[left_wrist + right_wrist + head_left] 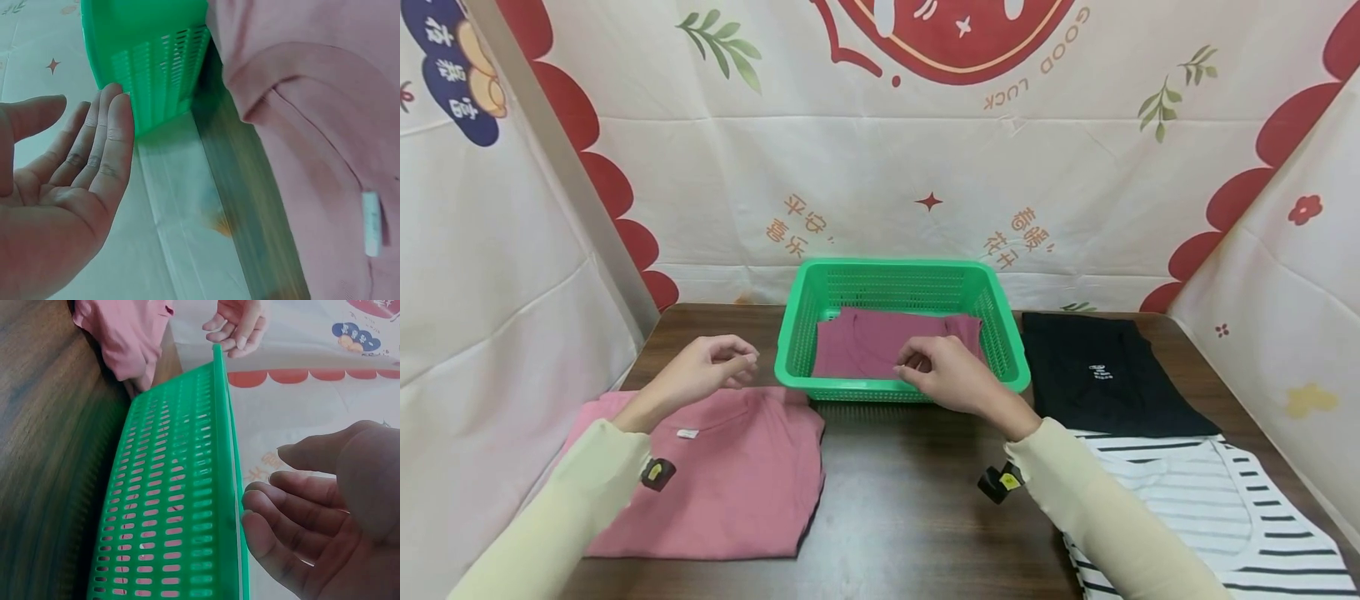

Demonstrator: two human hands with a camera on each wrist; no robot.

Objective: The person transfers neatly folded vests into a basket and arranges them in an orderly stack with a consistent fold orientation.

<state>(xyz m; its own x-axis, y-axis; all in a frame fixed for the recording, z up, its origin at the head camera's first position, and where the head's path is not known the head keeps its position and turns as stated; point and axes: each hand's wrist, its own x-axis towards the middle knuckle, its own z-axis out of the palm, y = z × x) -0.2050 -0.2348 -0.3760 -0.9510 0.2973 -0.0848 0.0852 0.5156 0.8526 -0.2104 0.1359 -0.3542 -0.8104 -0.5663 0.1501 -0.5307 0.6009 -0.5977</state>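
- Green basket, head view: long axis left to right, beside the fingers of the left hand, near rim by those of the right hand; maroon shirt inside, lying lengthwise. Pink shirt below the left fingers.
- Left wrist: fingers almost straight, thumb wide, holding nothing; basket end behind the fingertips.
- Right wrist: fingers loosely bent, empty, thumb narrowly apart; basket's long wall beside the fingertips, contact unclear.
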